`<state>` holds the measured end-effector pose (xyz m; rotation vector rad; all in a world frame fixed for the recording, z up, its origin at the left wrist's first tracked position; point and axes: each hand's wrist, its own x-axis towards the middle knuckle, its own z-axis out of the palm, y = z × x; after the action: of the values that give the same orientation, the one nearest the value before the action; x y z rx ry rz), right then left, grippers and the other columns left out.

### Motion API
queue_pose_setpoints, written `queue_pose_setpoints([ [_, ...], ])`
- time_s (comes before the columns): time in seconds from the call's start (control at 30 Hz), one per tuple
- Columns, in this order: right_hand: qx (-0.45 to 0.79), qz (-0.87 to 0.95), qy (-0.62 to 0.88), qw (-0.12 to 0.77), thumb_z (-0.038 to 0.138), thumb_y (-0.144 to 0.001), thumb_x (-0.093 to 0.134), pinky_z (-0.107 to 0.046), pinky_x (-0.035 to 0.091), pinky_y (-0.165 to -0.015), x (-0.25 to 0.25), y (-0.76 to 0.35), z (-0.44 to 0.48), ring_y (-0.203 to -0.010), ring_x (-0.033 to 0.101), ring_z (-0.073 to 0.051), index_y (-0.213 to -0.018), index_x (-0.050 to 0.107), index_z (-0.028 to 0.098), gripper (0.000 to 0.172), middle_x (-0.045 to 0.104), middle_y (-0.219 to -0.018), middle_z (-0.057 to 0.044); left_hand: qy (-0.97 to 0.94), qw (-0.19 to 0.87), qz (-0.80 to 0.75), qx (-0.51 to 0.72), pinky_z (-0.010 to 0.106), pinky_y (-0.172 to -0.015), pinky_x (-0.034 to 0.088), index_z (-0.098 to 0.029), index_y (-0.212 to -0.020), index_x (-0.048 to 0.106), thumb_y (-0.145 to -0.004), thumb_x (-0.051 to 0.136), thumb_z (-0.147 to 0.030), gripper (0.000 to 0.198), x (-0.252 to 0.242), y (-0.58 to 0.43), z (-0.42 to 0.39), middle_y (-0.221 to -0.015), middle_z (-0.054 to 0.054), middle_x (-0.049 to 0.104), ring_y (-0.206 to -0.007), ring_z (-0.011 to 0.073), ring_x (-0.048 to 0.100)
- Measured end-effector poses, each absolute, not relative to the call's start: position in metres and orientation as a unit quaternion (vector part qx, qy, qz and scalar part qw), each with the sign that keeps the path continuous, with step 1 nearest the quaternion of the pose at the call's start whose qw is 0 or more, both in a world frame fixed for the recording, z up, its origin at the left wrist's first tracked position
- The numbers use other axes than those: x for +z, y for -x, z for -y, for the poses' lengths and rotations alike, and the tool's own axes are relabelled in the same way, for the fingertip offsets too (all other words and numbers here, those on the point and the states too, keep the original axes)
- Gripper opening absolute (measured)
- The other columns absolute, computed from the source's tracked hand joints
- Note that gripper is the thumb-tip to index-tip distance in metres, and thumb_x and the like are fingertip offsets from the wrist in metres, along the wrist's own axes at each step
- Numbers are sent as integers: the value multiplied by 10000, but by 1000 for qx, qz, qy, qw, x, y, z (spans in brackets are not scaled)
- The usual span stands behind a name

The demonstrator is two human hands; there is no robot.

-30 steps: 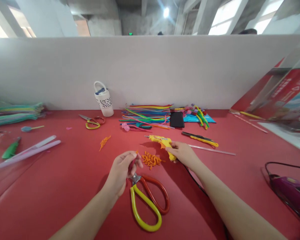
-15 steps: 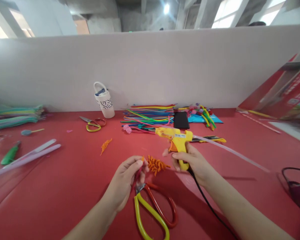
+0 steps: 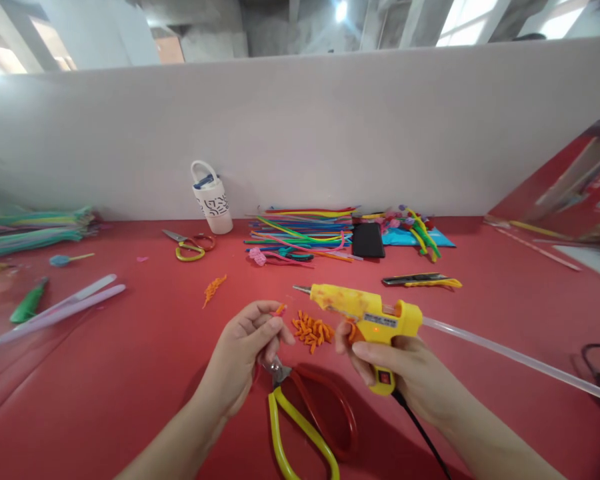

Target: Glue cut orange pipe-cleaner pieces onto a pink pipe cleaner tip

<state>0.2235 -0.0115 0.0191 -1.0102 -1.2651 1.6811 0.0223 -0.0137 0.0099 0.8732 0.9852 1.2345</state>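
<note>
Right of centre in the frame, a yellow glue gun is being gripped by the right hand, closed round its handle. Near the centre, an orange-tipped piece is being pinched between the left hand's thumb and fingers. Large scissors, bottom centre, are being partly covered.

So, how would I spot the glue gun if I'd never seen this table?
Start with the red table and look towards its middle, where the right hand is raised. That hand grips the yellow glue gun, metal tip facing left. Unlike the black-and-yellow cutter lying behind it, it has a long, clear stick running out of its back.
</note>
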Motion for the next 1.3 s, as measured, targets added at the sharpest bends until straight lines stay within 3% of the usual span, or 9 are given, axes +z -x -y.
queue_pose_setpoints([
  [0.1, 655, 505, 422, 371, 312, -683, 582, -246, 300, -489, 19, -221, 15, -432, 395, -67, -818, 608, 150, 212, 578, -654, -3, -388, 614, -436, 532, 123, -422, 340, -155, -809, 580, -773, 601, -223, 80, 11, -23, 14, -621, -5, 641, -426, 24, 460],
  [0.23, 642, 534, 436, 336, 383, -720, 561, -247, 311, -479, 15, -222, 18, -474, 432, -114, -828, 611, 157, 256, 526, -524, 9, -395, 607, -446, 525, 147, -416, 376, -148, -722, 581, -760, 606, -252, 114, 12, -23, 16, -639, 9, 647, -456, 60, 535],
  [0.33, 626, 554, 432, 338, 419, -738, 561, -272, 394, -559, 15, -226, 20, -600, 514, -154, -794, 613, 165, 266, 586, -650, -34, -414, 572, -476, 524, 152, -382, 354, -153, -663, 569, -766, 592, -274, 160, 12, -22, 16, -578, -5, 627, -409, 62, 518],
  [0.43, 594, 574, 457, 330, 457, -736, 569, -300, 429, -643, 16, -227, 21, -679, 539, -177, -717, 609, 161, 299, 605, -726, -57, -447, 519, -512, 518, 149, -373, 325, -161, -673, 592, -783, 564, -285, 168, 11, -21, 16, -543, -23, 607, -363, 40, 445],
  [0.53, 574, 585, 475, 320, 504, -732, 559, -288, 433, -618, 15, -226, 22, -664, 538, -173, -697, 602, 162, 347, 597, -702, -49, -492, 449, -551, 502, 162, -390, 323, -179, -691, 611, -795, 540, -296, 171, 13, -20, 18, -537, -37, 593, -363, 42, 381],
  [0.73, 537, 588, 503, 336, 567, -722, 535, -249, 385, -503, 7, -226, 26, -566, 496, -145, -620, 571, 170, 411, 548, -599, -19, -604, 284, -594, 450, 197, -522, 365, -203, -614, 589, -810, 514, -287, 226, 16, -20, 24, -537, -33, 567, -509, 106, 492],
  [1.3, 524, 600, 513, 320, 516, -739, 521, -223, 322, -430, 11, -222, 23, -453, 398, -94, -524, 489, 181, 400, 462, -499, 22, -606, 275, -599, 446, 205, -516, 369, -212, -653, 592, -809, 514, -308, 199, 13, -21, 23, -531, -33, 562, -496, 120, 499],
])
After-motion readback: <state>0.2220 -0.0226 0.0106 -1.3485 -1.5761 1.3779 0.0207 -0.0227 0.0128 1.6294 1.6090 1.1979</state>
